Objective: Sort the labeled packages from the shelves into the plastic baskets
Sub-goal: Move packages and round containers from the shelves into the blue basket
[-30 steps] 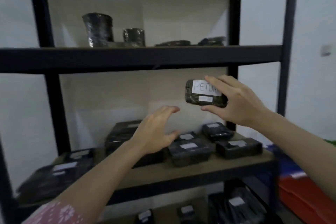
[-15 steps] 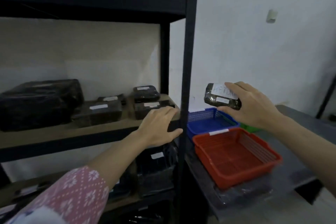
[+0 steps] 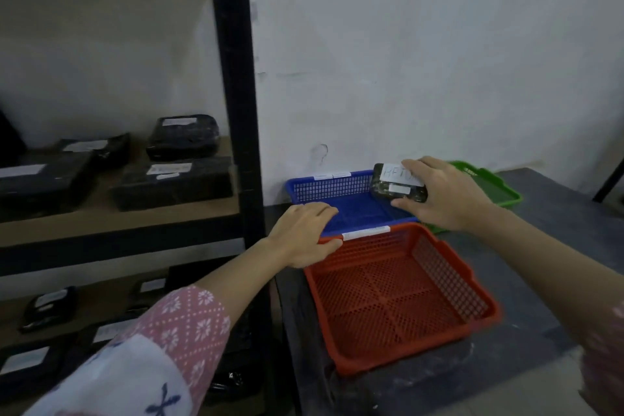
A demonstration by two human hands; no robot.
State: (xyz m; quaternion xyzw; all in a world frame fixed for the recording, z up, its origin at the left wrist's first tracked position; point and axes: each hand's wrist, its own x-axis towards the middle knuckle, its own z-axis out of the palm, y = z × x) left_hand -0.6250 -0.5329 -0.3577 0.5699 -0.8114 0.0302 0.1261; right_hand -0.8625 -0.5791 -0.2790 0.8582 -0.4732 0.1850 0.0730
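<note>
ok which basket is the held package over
The blue basket: the right hand holds the package above its far right corner, not over the red or green ones.

head cam | looks forward-down | close over red basket [image 3: 398, 297] | shelving [image 3: 233, 111] at left

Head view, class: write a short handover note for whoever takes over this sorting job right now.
Right hand grips a black labeled package above the blue basket, not yet released.
Left hand rests open at the near left corner where the blue basket meets the red basket.
Both of those baskets look empty; the green basket is partly hidden behind the right hand.
Left to do: place this package, then sort the other packages on the shelves.
</note>
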